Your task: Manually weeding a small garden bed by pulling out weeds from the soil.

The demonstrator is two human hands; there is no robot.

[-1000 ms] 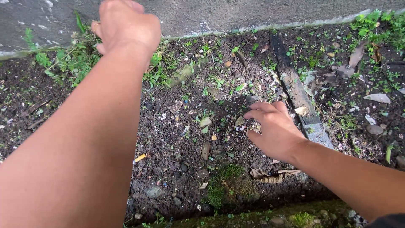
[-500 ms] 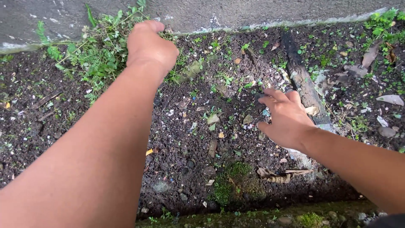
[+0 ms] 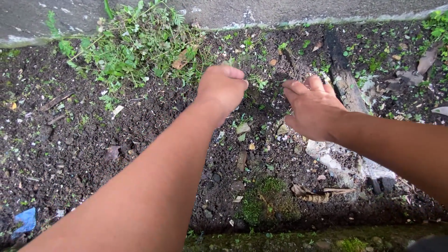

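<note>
1. Fingers of the left hand [image 3: 223,88] are curled together into a loose fist over the dark soil [image 3: 154,135]; whether they pinch a sprout underneath cannot be told.
2. Fingers of the right hand [image 3: 311,109] are bent and slightly apart, tips down on the soil just right of the left hand, with nothing visibly gripped.
3. Small green sprouts [image 3: 259,83] poke up between the 2 hands.
4. A weed clump [image 3: 135,44] lies up and left of the left hand, against the concrete edge [image 3: 261,11].
5. A blue scrap [image 3: 25,219] lies far down-left of the left hand.
6. A dark wooden strip [image 3: 343,77] runs just right of the right hand; a moss patch [image 3: 268,200] sits below both hands. Open soil spreads left of the left arm.
</note>
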